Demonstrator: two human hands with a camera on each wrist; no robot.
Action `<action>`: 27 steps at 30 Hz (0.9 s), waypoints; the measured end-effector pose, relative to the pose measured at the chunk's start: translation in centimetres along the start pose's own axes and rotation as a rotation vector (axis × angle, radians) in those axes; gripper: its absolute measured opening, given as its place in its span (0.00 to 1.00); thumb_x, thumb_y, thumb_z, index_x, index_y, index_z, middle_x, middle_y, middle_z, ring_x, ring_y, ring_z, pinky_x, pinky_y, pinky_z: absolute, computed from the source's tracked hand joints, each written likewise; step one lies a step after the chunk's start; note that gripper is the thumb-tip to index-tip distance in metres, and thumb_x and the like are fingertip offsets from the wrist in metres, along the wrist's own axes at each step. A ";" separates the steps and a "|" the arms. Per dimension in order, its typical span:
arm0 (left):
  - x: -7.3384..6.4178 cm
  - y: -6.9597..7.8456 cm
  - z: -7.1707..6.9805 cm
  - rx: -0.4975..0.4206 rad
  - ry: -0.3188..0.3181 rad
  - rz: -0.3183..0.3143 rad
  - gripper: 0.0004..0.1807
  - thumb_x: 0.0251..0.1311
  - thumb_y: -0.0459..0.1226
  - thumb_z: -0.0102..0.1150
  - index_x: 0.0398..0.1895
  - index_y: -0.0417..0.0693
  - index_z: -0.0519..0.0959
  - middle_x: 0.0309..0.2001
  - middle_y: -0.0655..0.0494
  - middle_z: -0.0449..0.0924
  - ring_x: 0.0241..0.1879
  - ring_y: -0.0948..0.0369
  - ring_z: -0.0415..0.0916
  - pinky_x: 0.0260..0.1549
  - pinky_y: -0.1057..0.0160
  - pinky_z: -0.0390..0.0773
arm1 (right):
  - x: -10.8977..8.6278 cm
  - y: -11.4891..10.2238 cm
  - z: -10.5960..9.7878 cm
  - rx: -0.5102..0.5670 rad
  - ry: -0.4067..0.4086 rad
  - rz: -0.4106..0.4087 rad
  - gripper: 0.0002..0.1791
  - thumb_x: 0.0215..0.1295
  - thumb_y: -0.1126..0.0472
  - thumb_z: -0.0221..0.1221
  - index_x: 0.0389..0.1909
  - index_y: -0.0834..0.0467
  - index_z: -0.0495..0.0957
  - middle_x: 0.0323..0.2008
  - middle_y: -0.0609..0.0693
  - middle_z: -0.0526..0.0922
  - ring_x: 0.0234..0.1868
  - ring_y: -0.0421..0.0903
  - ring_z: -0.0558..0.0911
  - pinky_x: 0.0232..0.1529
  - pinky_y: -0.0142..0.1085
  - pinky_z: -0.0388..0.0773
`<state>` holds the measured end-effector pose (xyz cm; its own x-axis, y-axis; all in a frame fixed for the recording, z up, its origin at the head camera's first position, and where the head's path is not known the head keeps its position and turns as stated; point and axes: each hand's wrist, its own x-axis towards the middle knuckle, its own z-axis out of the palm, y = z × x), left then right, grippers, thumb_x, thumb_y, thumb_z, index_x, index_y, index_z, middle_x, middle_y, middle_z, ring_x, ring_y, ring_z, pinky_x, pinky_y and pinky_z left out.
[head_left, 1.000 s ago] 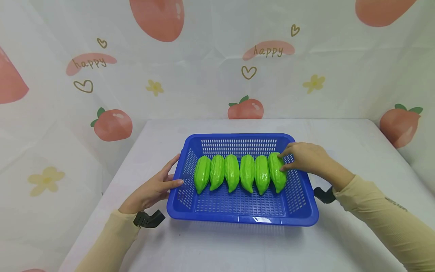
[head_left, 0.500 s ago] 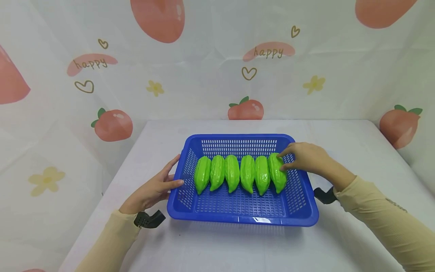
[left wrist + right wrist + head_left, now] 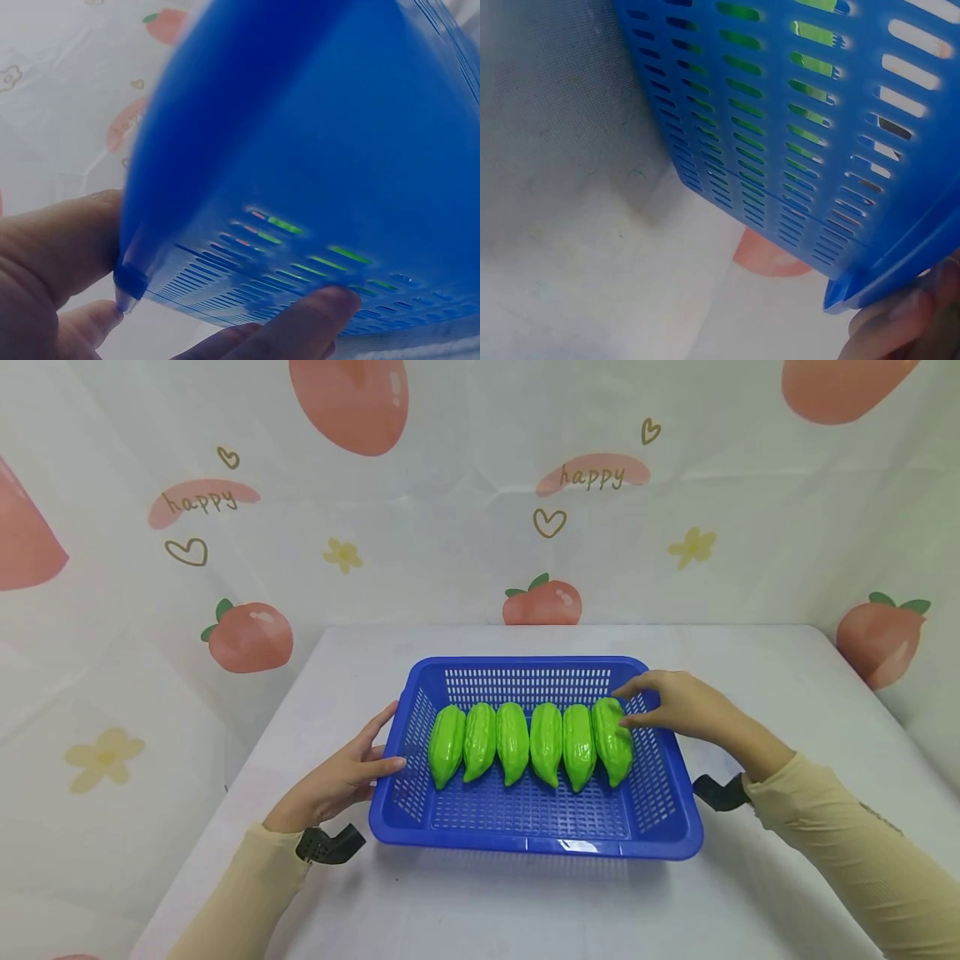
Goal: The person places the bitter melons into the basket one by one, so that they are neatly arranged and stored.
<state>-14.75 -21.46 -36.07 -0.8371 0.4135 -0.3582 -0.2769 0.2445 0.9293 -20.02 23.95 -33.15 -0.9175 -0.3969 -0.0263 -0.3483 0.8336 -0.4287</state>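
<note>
A blue plastic basket [image 3: 525, 843] with slotted walls holds several glossy green bitter melons [image 3: 513, 743], side by side in one row with tapered tips toward me. My left hand [image 3: 337, 781] grips the basket's left side, its thumb over the rim and its fingers [image 3: 300, 322] against the outer slotted wall in the left wrist view. Over the right rim, my right hand [image 3: 678, 706] hovers with thumb and fingers spread, close to the rightmost bitter melon [image 3: 613, 752]. Nothing is held between them. In the right wrist view, part of that hand is hidden by the rim.
A white-covered table [image 3: 480, 910] carries the basket. Behind it hangs a white cloth [image 3: 442, 510] printed with peaches, hearts and flowers. Dark camera mounts [image 3: 330, 843] sit at both wrists, beside the basket's sides.
The right hand's fingers have come off the rightmost bitter melon and moved slightly right and up. The left hand, basket and bitter melons stay in place.
</note>
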 end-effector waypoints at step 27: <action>-2.3 2.2 -0.9 0.296 0.091 0.070 0.40 0.72 0.51 0.46 0.77 0.68 0.35 0.76 0.39 0.46 0.70 0.36 0.56 0.56 0.43 0.75 | -2.8 0.7 -2.1 0.286 0.073 -0.066 0.25 0.66 0.55 0.61 0.61 0.58 0.72 0.59 0.61 0.76 0.55 0.64 0.78 0.48 0.57 0.80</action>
<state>-13.82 -22.63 -33.10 -0.8916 0.3615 -0.2725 -0.0791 0.4683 0.8800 -18.10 26.44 -31.48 -0.9098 -0.4089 0.0705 -0.3486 0.6610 -0.6645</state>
